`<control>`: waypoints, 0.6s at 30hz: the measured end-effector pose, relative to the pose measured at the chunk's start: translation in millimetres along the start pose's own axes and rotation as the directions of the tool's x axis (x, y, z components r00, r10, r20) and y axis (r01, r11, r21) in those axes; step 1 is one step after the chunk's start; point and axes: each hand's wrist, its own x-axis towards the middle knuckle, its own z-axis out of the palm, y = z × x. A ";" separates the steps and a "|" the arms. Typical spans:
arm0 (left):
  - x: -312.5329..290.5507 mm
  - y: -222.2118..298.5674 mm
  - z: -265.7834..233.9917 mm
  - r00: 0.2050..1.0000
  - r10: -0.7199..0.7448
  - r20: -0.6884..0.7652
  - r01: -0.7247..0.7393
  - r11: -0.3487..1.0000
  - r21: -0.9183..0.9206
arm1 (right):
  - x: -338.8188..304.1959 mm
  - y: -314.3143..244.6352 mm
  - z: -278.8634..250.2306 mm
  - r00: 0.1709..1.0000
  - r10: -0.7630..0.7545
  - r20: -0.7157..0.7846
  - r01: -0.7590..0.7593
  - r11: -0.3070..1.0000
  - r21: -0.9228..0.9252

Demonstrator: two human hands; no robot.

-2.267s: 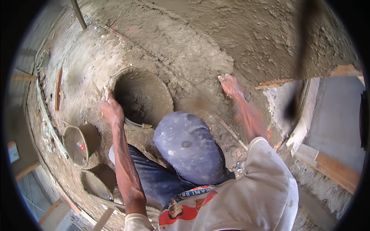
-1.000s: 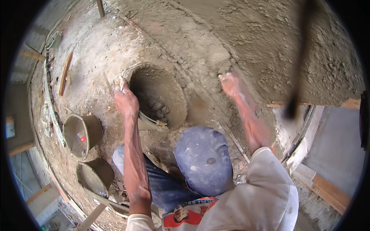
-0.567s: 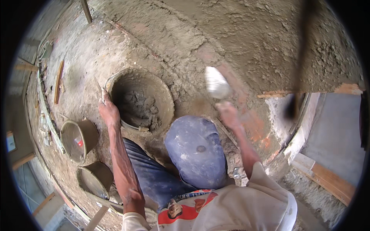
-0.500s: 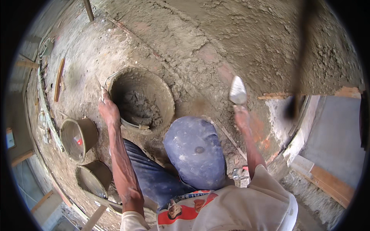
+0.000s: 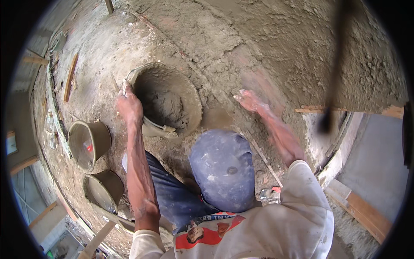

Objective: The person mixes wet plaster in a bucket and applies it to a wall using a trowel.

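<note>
A large mortar-coated bucket (image 5: 195, 93) stands in front of me with wet grey mortar (image 5: 169, 108) inside. My left hand (image 5: 129, 106) is closed on its left rim, by the wire handle. Beside those fingers is a thin pale sliver (image 5: 114, 82); whether I hold it cannot be told. To the right of the bucket, my right hand (image 5: 252, 101) is closed over the rough mortar surface, slightly blurred. It had a trowel in it a moment earlier, and its fingers are still wrapped, but the blade cannot be made out now.
Two smaller buckets, one upright-looking (image 5: 103, 140) and one nearer me (image 5: 113, 185), sit at the left. A wooden strip (image 5: 71, 77) lies beyond them. Wet mortar (image 5: 297, 47) spreads across the far right. A thin strip (image 5: 265, 162) lies beside my knee (image 5: 224, 168). Boards (image 5: 366, 213) edge the right side.
My right hand has swung left toward the bucket and turned, so the trowel blade no longer shows. The left hand stays on the bucket rim. The whole view has shifted slightly.
</note>
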 end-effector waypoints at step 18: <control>7.8 -13.7 5.6 0.994 0.113 0.008 -0.113 0.994 -0.004 | -98.0 -84.7 49.4 0.964 -0.202 -0.172 0.197 0.979 -0.042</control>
